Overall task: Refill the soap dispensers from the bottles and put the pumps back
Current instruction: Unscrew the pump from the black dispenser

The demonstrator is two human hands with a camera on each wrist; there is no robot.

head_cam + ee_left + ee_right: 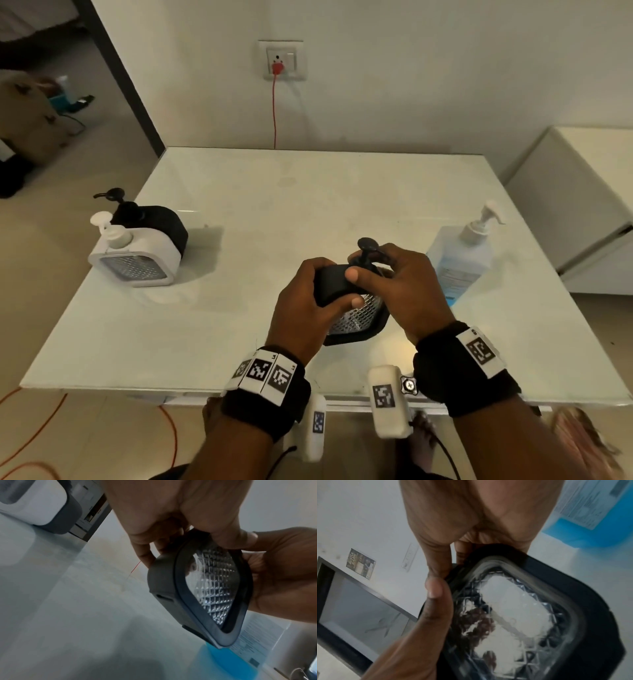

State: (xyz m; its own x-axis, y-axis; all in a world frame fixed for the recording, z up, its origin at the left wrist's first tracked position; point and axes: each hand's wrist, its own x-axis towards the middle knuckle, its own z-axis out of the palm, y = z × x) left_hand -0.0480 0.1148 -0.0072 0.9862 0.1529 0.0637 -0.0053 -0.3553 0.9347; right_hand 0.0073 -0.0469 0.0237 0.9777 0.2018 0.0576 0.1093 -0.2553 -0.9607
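Above the pale tabletop [239, 342], left hand [301, 308] grips the black square plastic soap dispenser [356, 318]; right hand [407, 287] pinches its black pump [368, 248].

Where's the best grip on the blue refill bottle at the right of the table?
Take the blue refill bottle around its broad body, coming in from its left side with the right hand. It stands upright with open table there, and the thin white pump head on top looks too slim to lift by.
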